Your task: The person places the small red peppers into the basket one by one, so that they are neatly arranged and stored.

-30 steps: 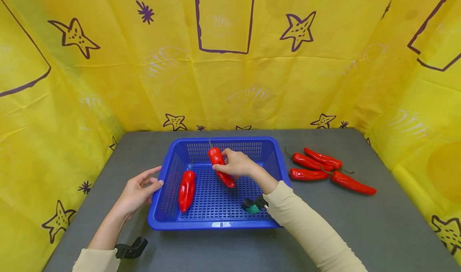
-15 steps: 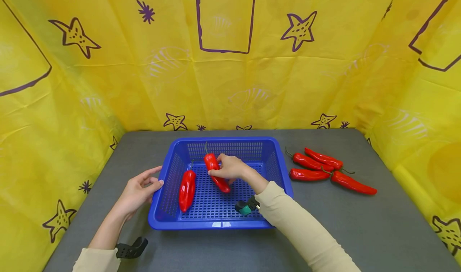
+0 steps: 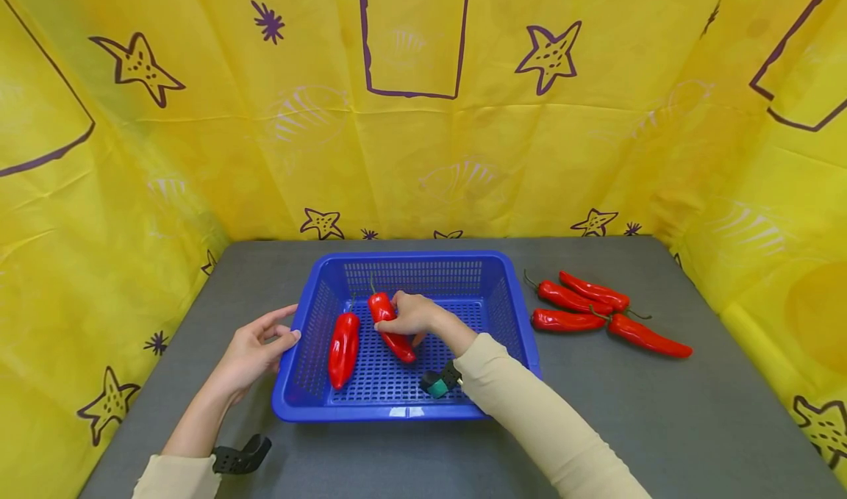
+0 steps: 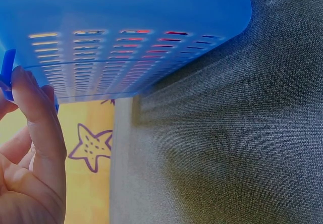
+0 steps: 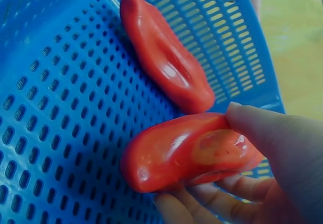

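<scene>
A blue plastic basket [image 3: 331, 414] with slotted walls stands on the dark grey table. Its left rim is pinched between the thumb and fingers of my left hand [image 3: 246, 353], which also shows at the rim in the left wrist view. Low inside the basket, my right hand [image 3: 415, 317] grips a long red pepper [image 3: 381, 306], stem pointing away from me. In the right wrist view the thumb lies on top of this pepper and the fingers curl beneath it. Left of it, a second red pepper [image 3: 343, 353] lies along the basket's left side.
Several more red peppers [image 3: 645, 336] lie in a loose cluster on the table [image 3: 701, 425], right of the basket. A yellow cloth [image 3: 423, 153] with starfish drawings hangs behind and along both sides. Black straps circle both wrists.
My right hand has carried its red pepper leftward and down toward the basket floor, closer to the other pepper inside. The left hand and the basket have stayed put.
</scene>
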Tool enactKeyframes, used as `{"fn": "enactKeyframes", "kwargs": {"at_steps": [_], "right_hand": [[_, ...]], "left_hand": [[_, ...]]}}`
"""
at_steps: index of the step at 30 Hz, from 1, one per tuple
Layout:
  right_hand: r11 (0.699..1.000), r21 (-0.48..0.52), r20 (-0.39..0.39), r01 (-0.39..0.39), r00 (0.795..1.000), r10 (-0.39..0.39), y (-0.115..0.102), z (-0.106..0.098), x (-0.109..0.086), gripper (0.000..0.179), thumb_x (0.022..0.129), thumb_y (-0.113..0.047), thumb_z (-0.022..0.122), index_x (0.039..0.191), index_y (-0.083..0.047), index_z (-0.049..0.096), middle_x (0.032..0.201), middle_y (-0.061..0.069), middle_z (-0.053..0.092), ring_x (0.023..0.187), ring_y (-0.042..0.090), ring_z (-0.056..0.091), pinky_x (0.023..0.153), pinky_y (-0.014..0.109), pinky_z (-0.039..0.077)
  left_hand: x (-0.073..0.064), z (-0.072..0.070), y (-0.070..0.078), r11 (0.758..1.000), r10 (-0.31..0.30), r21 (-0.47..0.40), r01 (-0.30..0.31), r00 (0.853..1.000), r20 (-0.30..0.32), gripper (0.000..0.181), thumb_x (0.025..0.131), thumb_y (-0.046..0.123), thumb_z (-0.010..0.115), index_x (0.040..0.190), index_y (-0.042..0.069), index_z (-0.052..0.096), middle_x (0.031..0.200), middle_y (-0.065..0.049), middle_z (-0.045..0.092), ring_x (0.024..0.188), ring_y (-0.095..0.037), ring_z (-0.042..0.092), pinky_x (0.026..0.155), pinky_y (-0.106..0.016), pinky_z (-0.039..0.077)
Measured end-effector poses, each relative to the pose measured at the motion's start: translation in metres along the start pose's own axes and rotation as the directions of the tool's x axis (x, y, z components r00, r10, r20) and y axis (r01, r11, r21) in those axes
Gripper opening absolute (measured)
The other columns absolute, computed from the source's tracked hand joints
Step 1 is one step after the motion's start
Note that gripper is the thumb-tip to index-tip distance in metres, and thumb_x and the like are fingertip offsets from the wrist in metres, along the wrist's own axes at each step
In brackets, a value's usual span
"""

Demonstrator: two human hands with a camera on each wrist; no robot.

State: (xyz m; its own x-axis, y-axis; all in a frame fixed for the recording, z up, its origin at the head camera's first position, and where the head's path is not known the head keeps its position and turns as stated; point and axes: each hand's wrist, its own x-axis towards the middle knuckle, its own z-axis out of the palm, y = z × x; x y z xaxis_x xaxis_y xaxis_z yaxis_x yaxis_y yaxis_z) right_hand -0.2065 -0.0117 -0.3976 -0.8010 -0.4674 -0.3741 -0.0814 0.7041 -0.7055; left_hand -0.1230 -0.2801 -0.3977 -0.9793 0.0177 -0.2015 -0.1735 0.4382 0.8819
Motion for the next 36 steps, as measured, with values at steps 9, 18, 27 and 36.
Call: {"fn": "enactKeyframes", "kwargs": {"at_steps": [9,18,27,36], "right_hand": [[0.998,-0.031,0.032,-0.061,0.998,0.062,0.000,0.007,0.004,0.042,0.083,-0.034,0.067,0.106,-0.005,0.048,0.085,0.007,0.054,0.067,0.017,0.059,0.056,0.035,0.055],[0.996,-0.056,0.057,-0.076,0.995,0.079,-0.001,0.012,0.007,0.038,0.082,-0.037,0.067,0.097,-0.007,0.047,0.080,0.007,0.054,0.065,0.018,0.059,0.057,0.033,0.055],[0.986,-0.127,0.046,-0.104,0.993,0.111,0.001,0.018,0.013,0.040,0.081,-0.042,0.066,0.093,-0.009,0.047,0.078,0.006,0.053,0.061,0.016,0.058,0.053,0.031,0.054],[0.978,-0.170,0.034,-0.122,0.991,0.129,-0.002,0.023,0.014,0.046,0.081,-0.045,0.065,0.102,-0.009,0.046,0.082,0.007,0.054,0.066,0.017,0.057,0.052,0.030,0.053]], "left_hand": [[0.001,0.000,0.001,1.000,-0.001,0.004,0.001,1.000,-0.002,0.063,0.087,0.032,0.063,0.140,0.011,0.036,0.096,-0.016,0.061,0.069,-0.022,0.063,0.060,-0.033,0.054],[-0.001,0.000,0.001,1.000,-0.011,-0.006,0.011,1.000,0.000,0.064,0.087,0.033,0.063,0.141,0.011,0.035,0.097,-0.016,0.061,0.073,-0.022,0.064,0.064,-0.033,0.055],[-0.001,0.000,0.001,1.000,-0.013,-0.007,0.013,1.000,-0.001,0.064,0.087,0.033,0.063,0.140,0.011,0.035,0.097,-0.016,0.061,0.073,-0.022,0.064,0.064,-0.033,0.055],[-0.001,0.000,0.002,1.000,-0.009,-0.001,0.009,1.000,0.000,0.064,0.087,0.033,0.063,0.140,0.011,0.036,0.098,-0.016,0.061,0.073,-0.022,0.064,0.063,-0.033,0.055]]}}
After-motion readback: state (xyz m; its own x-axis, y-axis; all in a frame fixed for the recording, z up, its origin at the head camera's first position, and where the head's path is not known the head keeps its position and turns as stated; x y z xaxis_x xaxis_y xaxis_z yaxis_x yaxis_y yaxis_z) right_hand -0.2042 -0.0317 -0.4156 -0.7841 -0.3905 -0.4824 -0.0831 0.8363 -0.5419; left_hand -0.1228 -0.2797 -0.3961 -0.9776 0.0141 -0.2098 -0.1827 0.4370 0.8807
